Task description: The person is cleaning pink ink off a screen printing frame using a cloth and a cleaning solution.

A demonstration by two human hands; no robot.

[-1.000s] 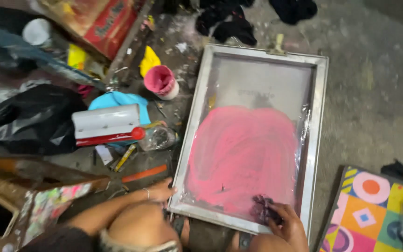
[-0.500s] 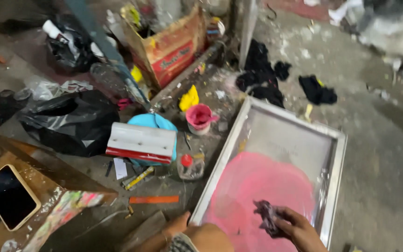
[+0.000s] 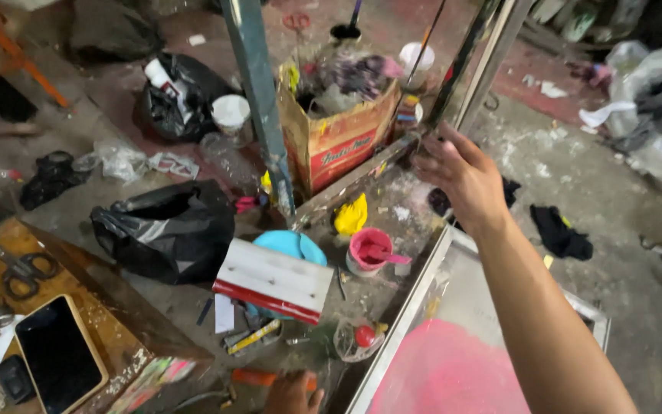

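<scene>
My right hand (image 3: 460,175) is stretched forward, fingers curled around the lower end of a leaning metal frame (image 3: 475,73) beside a cardboard box (image 3: 339,142). Under my forearm lies a silver-framed printing screen (image 3: 411,314) with a pink ink patch (image 3: 453,376). My left hand (image 3: 294,392) shows only partly at the bottom edge, just left of the screen's rim and next to an orange stick (image 3: 253,377). Its grip is hidden.
Left of the screen sit a white squeegee with a red edge (image 3: 273,280), a blue bowl (image 3: 291,244), a pink ink cup (image 3: 368,250) and a yellow rag (image 3: 352,215). A black bag (image 3: 170,226), a grey post (image 3: 258,100), a phone (image 3: 59,353) and scissors (image 3: 24,272) are nearby.
My right hand has left the pink screen and the dark rag and has reached forward to the leaning frame. The view has tilted up and away from the screen.
</scene>
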